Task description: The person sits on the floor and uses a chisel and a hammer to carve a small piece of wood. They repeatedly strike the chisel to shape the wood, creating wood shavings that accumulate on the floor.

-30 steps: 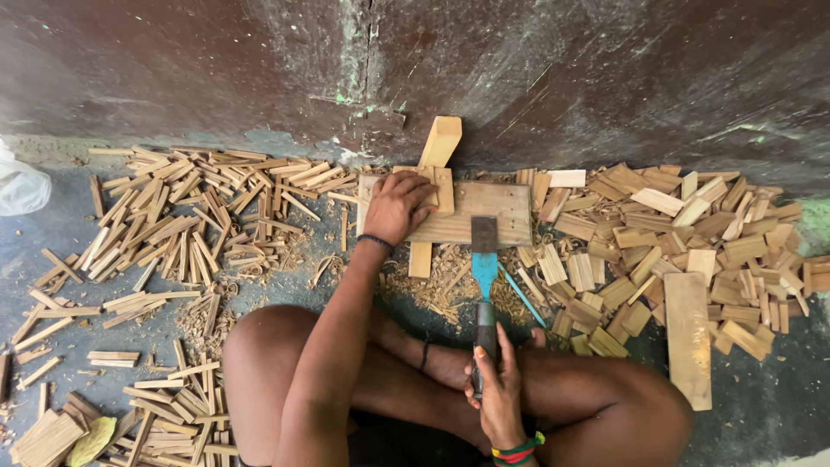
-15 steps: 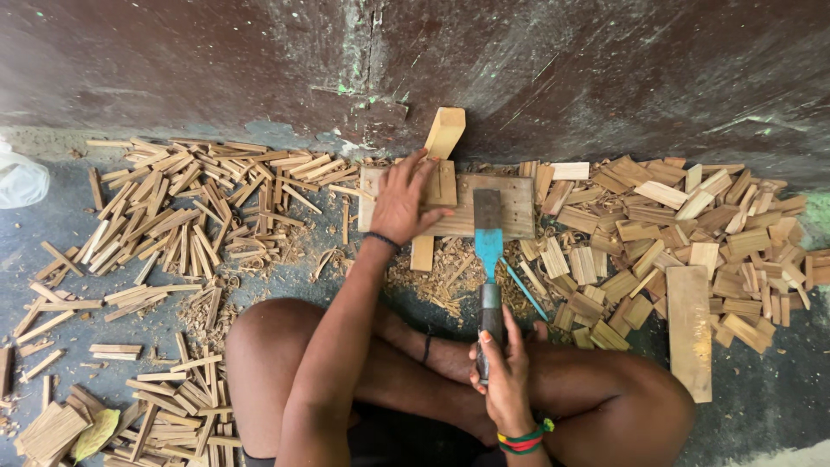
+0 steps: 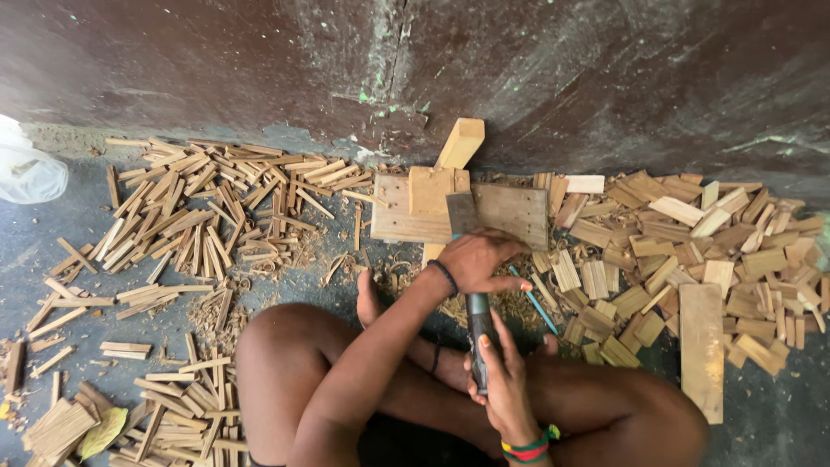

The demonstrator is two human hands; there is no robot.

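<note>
The right hand (image 3: 506, 389) is clamped around the dark handle of a cleaver (image 3: 474, 285), whose flat blade rests on the wooden board (image 3: 510, 212) just beyond. The left hand (image 3: 480, 259) lies curled over the tool's middle, hiding what is probably a blue section of it. A small upright block (image 3: 430, 190) stands beside the blade, its base hidden.

Floor (image 3: 52, 242): dark grey concrete, scuffed, meeting a stained wall at 12 o'clock. Lying on it: heap of thin wood slivers (image 3: 207, 207) at 10 o'clock; flat plank (image 3: 406, 212) at centre top; pile of short wood blocks (image 3: 674, 251) at 2 to 3 o'clock; long board (image 3: 702, 350) at 4 o'clock; more slivers (image 3: 173, 406) at 8 o'clock; white plastic bag (image 3: 26, 173) at 9 to 10 o'clock.
</note>
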